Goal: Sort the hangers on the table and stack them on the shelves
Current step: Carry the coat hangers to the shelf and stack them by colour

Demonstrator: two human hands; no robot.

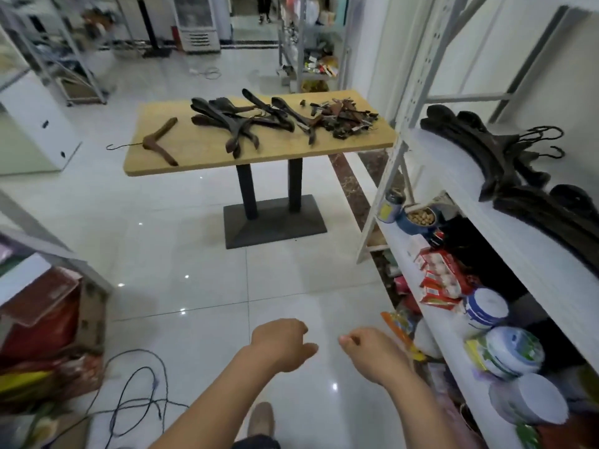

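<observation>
while left hand [282, 343] and right hand [369, 350] hang empty, loosely curled, i aim for bench [181, 158]; grab dark hangers [233, 124] together, hooks aligned, matching shelf pile [486, 153].

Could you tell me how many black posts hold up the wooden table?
2: the left post, and the right post beside it, both standing on one dark base plate under the table.

floor: glossy white tiles [181, 254] | left: white cabinet [35, 131] | far end: glass-door fridge [194, 21] | near: black cable [139, 393]
</observation>
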